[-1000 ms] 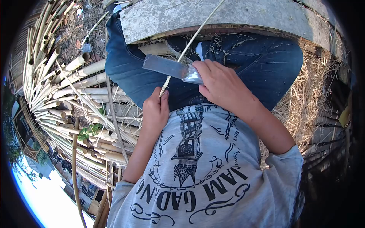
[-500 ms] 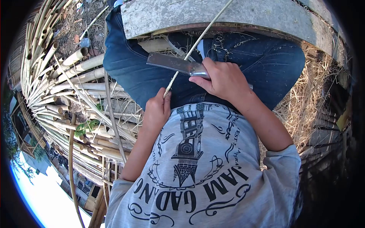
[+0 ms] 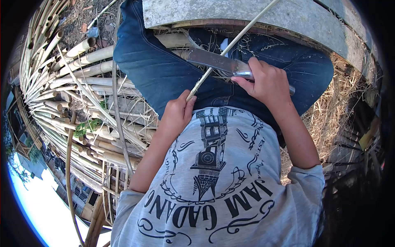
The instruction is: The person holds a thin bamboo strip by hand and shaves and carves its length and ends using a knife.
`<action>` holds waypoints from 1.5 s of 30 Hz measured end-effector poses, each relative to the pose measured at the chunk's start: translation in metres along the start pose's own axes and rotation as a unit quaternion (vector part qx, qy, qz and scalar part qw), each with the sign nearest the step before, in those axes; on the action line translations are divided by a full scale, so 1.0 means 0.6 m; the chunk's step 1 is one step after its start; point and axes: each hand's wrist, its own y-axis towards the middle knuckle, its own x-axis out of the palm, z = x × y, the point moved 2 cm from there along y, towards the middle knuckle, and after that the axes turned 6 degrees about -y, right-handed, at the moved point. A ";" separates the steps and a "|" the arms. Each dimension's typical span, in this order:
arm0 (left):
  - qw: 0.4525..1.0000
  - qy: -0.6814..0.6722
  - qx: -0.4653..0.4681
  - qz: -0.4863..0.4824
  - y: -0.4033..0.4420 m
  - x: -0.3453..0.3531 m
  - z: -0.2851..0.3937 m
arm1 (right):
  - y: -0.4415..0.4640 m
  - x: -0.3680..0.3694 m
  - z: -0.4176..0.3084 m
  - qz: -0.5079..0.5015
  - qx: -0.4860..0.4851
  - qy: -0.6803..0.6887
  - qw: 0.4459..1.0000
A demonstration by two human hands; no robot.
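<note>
My left hand (image 3: 177, 113) is closed round the near end of a thin bamboo strip (image 3: 245, 29), just above my lap. The strip slants up and to the right, past the edge of the grey board. Loose fibres stick out along it near my fingers. My right hand (image 3: 267, 82) grips the handle of a broad-bladed knife (image 3: 212, 61), its blade pointing left. That blade crosses the strip and appears to touch it, a short way beyond my left hand. Most of the handle is hidden by my fingers.
A grey board (image 3: 230, 11) lies across the far side of my legs. Many cut bamboo poles (image 3: 88, 76) are stacked on the left, with an upright stick (image 3: 69, 164) before them. Straw-like shavings (image 3: 319, 127) heap up on the right.
In the picture, both hands, the knife and the strip have shifted right. The blade still crosses the strip, now slightly farther from my left hand. The camera view has also moved a little.
</note>
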 end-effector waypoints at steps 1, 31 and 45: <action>1.000 -0.002 0.023 0.001 0.000 0.002 -0.006 | 0.000 0.000 0.001 -0.001 -0.003 0.000 1.000; 0.999 0.017 0.018 -0.025 -0.011 0.003 -0.018 | 0.013 0.003 -0.040 -0.034 -0.010 0.044 0.998; 0.999 -0.007 0.038 0.009 -0.013 0.007 -0.036 | 0.024 0.012 -0.013 0.010 -0.020 -0.024 0.999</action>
